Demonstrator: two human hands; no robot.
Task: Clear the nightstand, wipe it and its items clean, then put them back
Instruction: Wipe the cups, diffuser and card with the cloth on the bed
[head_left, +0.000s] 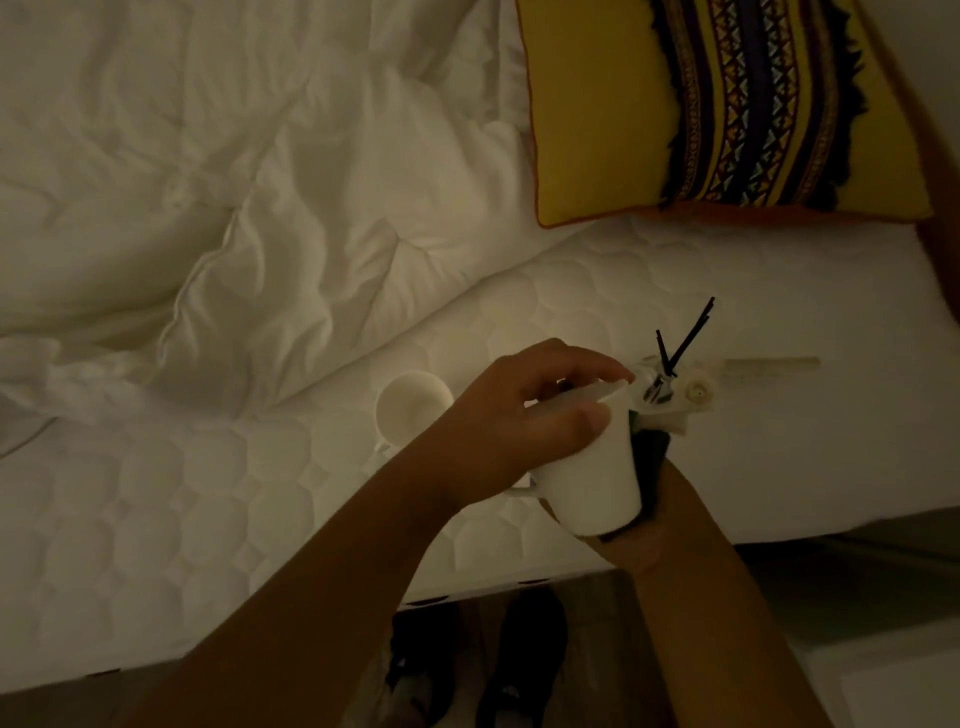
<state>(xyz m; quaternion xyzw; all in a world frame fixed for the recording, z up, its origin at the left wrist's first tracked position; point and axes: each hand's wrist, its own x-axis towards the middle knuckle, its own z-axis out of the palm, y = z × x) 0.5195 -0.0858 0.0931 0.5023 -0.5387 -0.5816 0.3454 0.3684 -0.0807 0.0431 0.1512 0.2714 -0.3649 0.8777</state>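
So I'm at the wiping-the-items part, doing it over the bed since the nightstand itself isn't in shot. My left hand (519, 415) has the white mug (587, 483): fingers curled over the rim, thumb pressed on the side, mug tipped toward me and held just above the mattress (208, 493). My right hand (634, 551) is tucked under the mug's base with a dark cloth (652, 462) pressed up along the far side. Its fingers are hidden behind the mug, so honestly can't tell how it's gripping. The other stuff from the nightstand is parked on the mattress: a second white mug (410, 405) just left of my hand, and a little reed diffuser (670, 384) with black sticks and white flowers right behind the mug I'm holding. Going by that, I'd say roughly mid-task, nothing back in place yet. Next bit is probably turning the mug against the cloth to get all round it, then setting it down upright without knocking those reeds, they're really close.
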